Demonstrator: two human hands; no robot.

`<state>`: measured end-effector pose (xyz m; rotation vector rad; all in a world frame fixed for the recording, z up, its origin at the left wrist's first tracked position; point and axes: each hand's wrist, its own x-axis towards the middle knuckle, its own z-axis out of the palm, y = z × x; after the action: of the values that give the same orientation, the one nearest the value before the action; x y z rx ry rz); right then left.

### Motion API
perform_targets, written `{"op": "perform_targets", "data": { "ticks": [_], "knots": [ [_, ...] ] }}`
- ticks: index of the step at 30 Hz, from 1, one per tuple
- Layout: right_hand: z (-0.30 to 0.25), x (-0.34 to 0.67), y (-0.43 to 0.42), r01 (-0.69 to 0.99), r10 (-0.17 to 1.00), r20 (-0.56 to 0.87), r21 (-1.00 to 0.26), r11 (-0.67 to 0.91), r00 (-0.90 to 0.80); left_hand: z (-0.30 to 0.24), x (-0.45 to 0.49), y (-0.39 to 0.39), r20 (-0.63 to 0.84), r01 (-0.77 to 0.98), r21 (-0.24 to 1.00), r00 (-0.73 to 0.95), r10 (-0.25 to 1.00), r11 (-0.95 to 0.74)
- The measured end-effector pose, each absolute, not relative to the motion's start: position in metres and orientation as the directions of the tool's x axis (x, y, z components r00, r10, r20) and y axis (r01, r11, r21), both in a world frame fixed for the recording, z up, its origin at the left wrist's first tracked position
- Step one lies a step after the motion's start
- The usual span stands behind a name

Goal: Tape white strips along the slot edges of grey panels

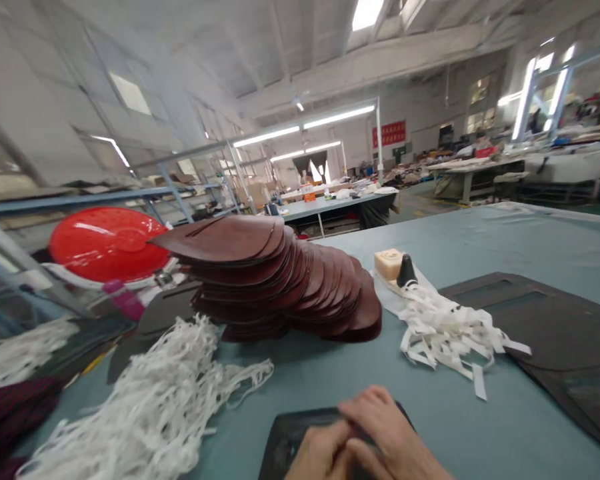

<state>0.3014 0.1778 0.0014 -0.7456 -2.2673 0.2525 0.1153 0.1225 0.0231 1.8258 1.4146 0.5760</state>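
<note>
At the bottom edge both hands rest together on a dark flat leather piece (285,437) lying on the blue-grey table (480,253). My left hand (320,457) has its fingers curled against the piece. My right hand (385,430) lies over it with fingers pressed together, tips pointing left. What they pinch, if anything, is hidden. Just beyond them rises a leaning stack of brown oval leather cutouts (285,280).
Heaps of white strips lie at the left (150,400) and right (445,327). A tan block (389,262) and a black cone-shaped tool (407,272) sit behind the stack. Dark mats (555,327) cover the right. A red dish (105,243) stands at left.
</note>
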Motion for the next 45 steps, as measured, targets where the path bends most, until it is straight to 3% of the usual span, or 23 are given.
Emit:
{"op": "perform_targets", "data": {
  "ticks": [3, 6, 16, 19, 24, 29, 45],
  "knots": [
    [0.005, 0.305, 0.160, 0.492, 0.712, 0.216, -0.590, 0.641, -0.669, 0.029, 0.101, 0.108, -0.082, 0.616, 0.788, 0.137, 0.987, -0.020],
    [-0.010, 0.324, 0.159, 0.585, 0.739, -0.017, -0.624, 0.518, -0.673, 0.010, 0.076, 0.090, -0.213, 0.632, 0.769, 0.111, 0.971, 0.096],
    [-0.046, 0.357, 0.107, 0.700, 0.744, -0.326, -0.666, 0.257, -0.583, -0.036, 0.059, 0.035, -0.350, 0.599, 0.758, 0.038, 0.936, 0.259],
    [-0.042, 0.360, 0.115, 0.725, 0.827, -0.317, -0.672, 0.150, -0.464, -0.042, 0.047, 0.050, -0.328, 0.558, 0.765, -0.095, 0.940, 0.323],
    [-0.047, 0.348, 0.136, 0.692, 0.912, -0.215, -0.715, 0.098, -0.351, -0.056, 0.031, 0.092, -0.249, 0.513, 0.791, -0.228, 0.941, 0.334],
    [-0.062, 0.341, 0.147, 0.811, 0.960, -0.258, -0.581, -0.065, -0.108, -0.066, 0.027, 0.111, -0.180, 0.576, 0.715, -0.393, 0.901, 0.395],
    [-0.078, 0.348, 0.154, 0.750, 0.944, -0.323, -0.640, -0.169, -0.062, -0.072, 0.020, 0.120, -0.208, 0.594, 0.657, -0.450, 0.869, 0.465]
  ]
}}
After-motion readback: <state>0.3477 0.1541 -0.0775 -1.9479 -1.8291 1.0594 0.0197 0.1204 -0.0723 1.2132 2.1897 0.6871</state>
